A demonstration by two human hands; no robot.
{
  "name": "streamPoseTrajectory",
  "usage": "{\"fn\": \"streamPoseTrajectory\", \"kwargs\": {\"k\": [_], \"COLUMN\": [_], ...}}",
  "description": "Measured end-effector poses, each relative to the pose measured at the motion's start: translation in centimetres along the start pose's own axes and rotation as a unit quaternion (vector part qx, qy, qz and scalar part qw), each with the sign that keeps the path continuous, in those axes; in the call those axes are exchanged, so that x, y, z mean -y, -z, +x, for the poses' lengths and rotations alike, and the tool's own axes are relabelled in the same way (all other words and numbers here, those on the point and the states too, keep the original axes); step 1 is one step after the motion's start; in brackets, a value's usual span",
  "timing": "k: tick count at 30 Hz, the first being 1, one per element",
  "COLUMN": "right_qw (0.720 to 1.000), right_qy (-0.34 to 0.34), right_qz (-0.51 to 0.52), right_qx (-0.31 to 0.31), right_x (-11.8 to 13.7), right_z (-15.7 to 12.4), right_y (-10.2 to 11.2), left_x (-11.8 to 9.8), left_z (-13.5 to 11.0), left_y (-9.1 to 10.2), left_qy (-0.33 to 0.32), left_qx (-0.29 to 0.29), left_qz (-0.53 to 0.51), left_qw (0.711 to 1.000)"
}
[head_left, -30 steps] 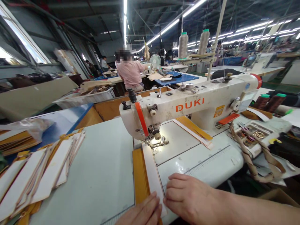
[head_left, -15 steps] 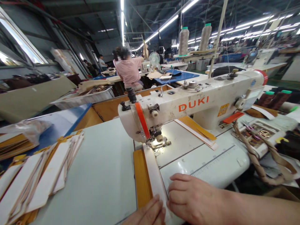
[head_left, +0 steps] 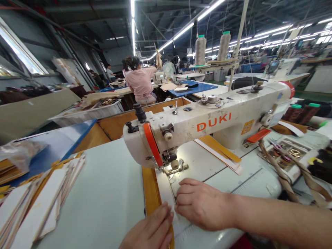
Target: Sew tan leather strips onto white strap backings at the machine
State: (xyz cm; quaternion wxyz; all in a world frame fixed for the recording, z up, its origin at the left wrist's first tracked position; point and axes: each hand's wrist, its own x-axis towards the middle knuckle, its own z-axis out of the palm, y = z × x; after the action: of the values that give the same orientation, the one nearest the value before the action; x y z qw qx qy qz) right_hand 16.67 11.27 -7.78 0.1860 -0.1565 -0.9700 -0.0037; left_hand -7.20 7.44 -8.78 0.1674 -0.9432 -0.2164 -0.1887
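Note:
A white strip with mustard-yellow material folded along its left side lies under the needle area of a sewing machine (head_left: 181, 131). The white face (head_left: 164, 186) and the yellow part (head_left: 150, 193) both run toward me. My left hand (head_left: 151, 228) rests over the near end of the strip, fingers close together and pressing it. On the strip's right edge, my right hand (head_left: 201, 204) is closed, with curled fingers against it; its fingertips are partly hidden. Small metal guide parts (head_left: 178, 166) sit right of the needle area, under a bright lamp.
Stacked white-and-yellow strips (head_left: 49, 193) lie at the left. Another strip (head_left: 220, 154) rests behind the machine's arm. A tray with scissors and small items (head_left: 287, 152) stands at the right, beside hanging tan strips (head_left: 311, 183). A person in pink (head_left: 141, 81) sits farther back.
Both hands have moved forward toward the needle along with the strip, and more of each hand shows. The view has tilted and shifted slightly.

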Motion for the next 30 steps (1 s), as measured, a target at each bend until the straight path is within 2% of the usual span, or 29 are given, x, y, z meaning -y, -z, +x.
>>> {"fn": "streamPoseTrajectory", "kwargs": {"k": [4,7,11,15,21,26,30], "right_qw": [1.000,0.999,0.996,0.992,0.990,0.989,0.988], "right_qy": [-0.007,-0.014,-0.068,-0.105,-0.121,-0.123,-0.121], "right_qz": [-0.021,-0.029,-0.051,-0.058,-0.057,-0.064,-0.045], "right_qx": [0.004,-0.003,-0.027,-0.044,-0.046,-0.059,-0.082], "right_x": [-1.5,-2.3,-2.9,-3.1,-3.2,-3.2,-2.8], "right_z": [0.8,1.4,2.1,2.5,2.5,2.4,2.0], "right_y": [-0.3,-0.8,-1.5,-2.0,-2.3,-2.3,-2.1], "left_x": [1.2,2.1,3.4,5.1,7.3,7.8,6.9], "left_z": [0.7,1.0,1.3,1.5,1.5,2.0,1.3], "left_y": [0.1,-0.6,-1.4,-1.9,-3.0,-3.5,-2.9], "left_qy": [0.026,0.045,0.089,0.138,0.215,0.235,0.259], "left_qx": [0.008,-0.014,-0.013,-0.005,0.009,0.015,0.022], "left_qz": [0.005,0.010,0.000,-0.037,-0.111,-0.122,-0.111], "left_qw": [1.000,0.999,0.996,0.990,0.970,0.964,0.959]}}
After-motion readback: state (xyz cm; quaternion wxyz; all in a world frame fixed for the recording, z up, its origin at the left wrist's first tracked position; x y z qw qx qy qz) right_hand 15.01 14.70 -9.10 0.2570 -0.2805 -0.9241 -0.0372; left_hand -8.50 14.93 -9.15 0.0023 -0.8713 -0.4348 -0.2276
